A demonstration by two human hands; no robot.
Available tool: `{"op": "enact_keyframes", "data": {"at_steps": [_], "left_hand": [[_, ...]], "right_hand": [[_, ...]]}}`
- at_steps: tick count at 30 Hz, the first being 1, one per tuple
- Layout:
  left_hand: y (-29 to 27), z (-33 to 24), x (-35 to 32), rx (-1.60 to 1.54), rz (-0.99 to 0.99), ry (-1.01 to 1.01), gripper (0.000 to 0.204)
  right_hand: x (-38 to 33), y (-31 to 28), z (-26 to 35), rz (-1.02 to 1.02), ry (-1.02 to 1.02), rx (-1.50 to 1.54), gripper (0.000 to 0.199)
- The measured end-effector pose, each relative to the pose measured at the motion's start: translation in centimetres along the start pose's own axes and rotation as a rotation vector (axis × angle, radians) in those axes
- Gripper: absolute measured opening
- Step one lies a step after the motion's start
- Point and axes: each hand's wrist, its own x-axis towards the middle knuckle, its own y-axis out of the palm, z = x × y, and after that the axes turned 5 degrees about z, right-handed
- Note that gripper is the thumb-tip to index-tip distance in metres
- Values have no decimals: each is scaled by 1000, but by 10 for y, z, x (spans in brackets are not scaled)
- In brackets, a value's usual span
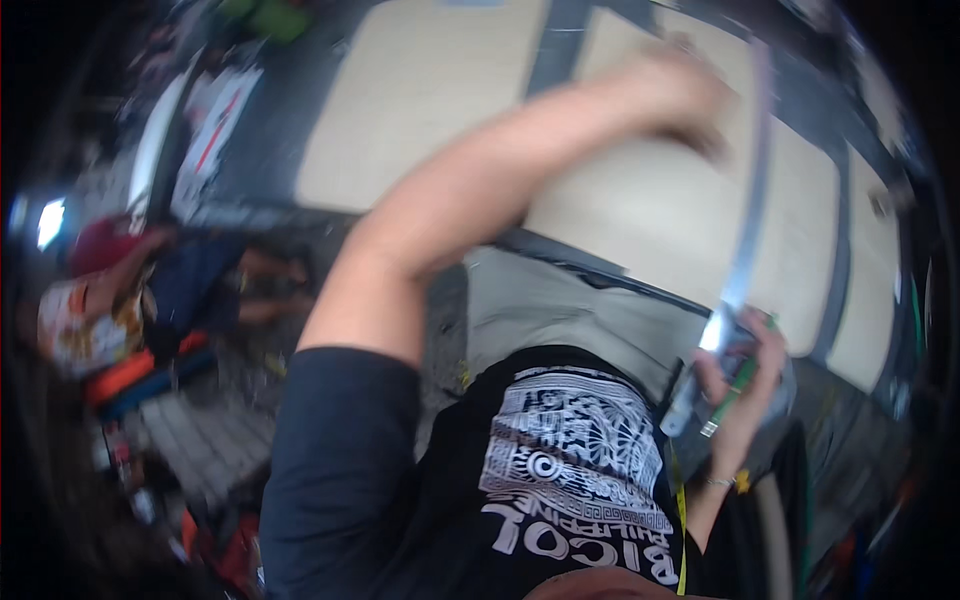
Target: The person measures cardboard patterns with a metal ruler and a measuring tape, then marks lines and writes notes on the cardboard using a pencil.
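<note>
Straightedge point(745, 250) runs lengthwise away from your right hand point(764, 362), which is clamped on a green tool point(741, 383). Left of its far half, your left hand point(688, 95) blurs; I cannot tell its grip.

The left hand point(688, 98) is blurring into a smear over the pale panels point(420, 110), its fingers merging so that anything in them is going unseen, and the long metal strip point(750, 205) to its right is losing its outline toward the far end. Nearer, the right hand point(764, 372) is hiding part of a slim green tool point(737, 384), leaving its exact kind unclear. The upper edge is cutting off the far left panel, the lower edge is cropping the black shirt point(450, 460), and a co-worker point(95, 315) on the left is appearing too blurred for fingers to be showing.
</note>
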Motion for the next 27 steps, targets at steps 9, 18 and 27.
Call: {"op": "enact_keyframes", "data": {"at_steps": [9, 18, 27], "left_hand": [[2, 117, 21, -78, -42, -280, 67], [-38, 64, -81, -516, -61, -265, 35], [41, -29, -204, -970, -158, -438, 39]], "right_hand": [[-15, 2, 13, 31, 137, 97, 72], [-12, -26, 10, -158, 61, 240, 62], [5, -6, 26, -48, 73, 343, 73]]}}
